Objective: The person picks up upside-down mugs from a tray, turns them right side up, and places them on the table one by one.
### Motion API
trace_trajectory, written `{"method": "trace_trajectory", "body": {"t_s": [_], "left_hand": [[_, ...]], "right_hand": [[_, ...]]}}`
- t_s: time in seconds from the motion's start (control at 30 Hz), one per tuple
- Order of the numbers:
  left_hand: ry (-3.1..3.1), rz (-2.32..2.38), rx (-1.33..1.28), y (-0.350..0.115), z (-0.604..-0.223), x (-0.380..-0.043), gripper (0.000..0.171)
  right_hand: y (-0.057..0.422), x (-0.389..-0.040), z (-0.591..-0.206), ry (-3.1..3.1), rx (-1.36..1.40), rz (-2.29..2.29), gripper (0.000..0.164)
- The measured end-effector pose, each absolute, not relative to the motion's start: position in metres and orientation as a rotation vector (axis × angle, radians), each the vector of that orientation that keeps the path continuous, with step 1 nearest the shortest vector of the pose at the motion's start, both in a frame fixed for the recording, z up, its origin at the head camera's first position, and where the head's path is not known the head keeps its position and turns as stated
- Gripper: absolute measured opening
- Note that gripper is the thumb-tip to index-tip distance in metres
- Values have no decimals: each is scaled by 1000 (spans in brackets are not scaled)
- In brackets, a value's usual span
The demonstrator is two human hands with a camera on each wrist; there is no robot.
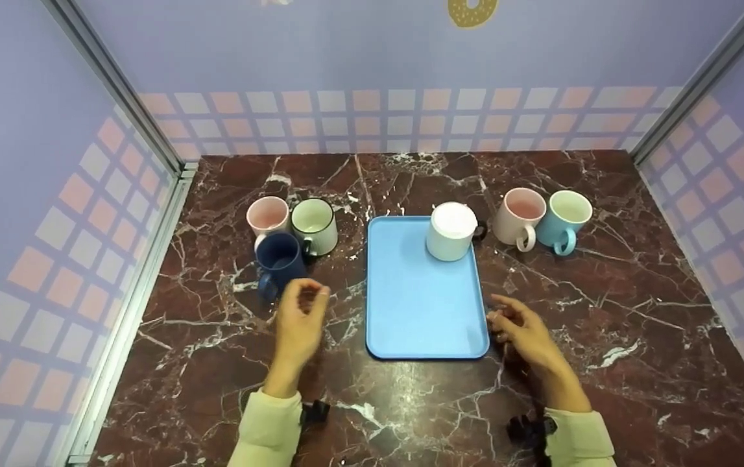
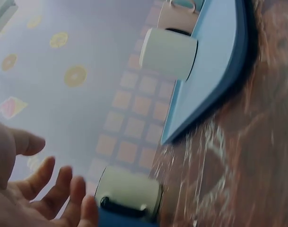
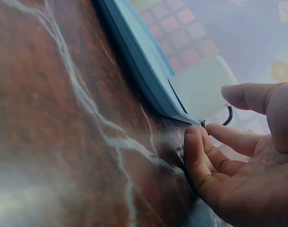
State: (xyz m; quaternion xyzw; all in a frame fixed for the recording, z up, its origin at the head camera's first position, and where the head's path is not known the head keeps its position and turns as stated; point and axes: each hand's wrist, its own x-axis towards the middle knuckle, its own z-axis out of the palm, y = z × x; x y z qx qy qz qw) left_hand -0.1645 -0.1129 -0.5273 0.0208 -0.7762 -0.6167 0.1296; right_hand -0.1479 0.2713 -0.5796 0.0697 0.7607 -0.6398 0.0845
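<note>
My left hand [image 1: 300, 321] hovers just in front of a dark blue mug [image 1: 281, 261], its fingers loosely bent around nothing. Beside the right edge of a light blue tray [image 1: 420, 298] is my right hand [image 1: 527, 334], also holding nothing, its fingers relaxed. A white mug [image 1: 447, 239] with a black handle stands upside down at the tray's back right corner. Behind the blue mug are a pink-lined mug [image 1: 268, 213] and a white mug with a black rim [image 1: 316, 227]. In the left wrist view, the left hand's fingers [image 2: 49, 189] are spread and apart from the black-rimmed mug.
To the right of the tray, a pinkish mug [image 1: 517, 217] and a light blue mug [image 1: 563, 220] stand side by side, openings up. Tiled-pattern walls [image 1: 404, 120] enclose the marbled tabletop [image 1: 605, 311] at the back and both sides.
</note>
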Motion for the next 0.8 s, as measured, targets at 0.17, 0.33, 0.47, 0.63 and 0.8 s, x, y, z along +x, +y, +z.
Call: {"method": "trace_trajectory", "body": {"t_s": [0.17, 0.33, 0.47, 0.63, 0.8], "left_hand": [[-2383, -1854, -73, -89, -527, -175, 24], [-2480, -1856, -198, -69, -530, -190, 32], [-2526, -1850, -263, -50, -530, -201, 38], [-2596, -1858, -277, -27, -530, -214, 40], [-2651, -1858, -241, -8, -532, -230, 43]], "right_hand": [[274, -155, -573, 2242, 280, -1970, 50], [274, -165, -567, 2243, 332, -2014, 52], [271, -176, -563, 2240, 320, -2101, 52], [265, -191, -559, 2226, 309, -2179, 50], [259, -208, -554, 2238, 318, -2191, 53]]}}
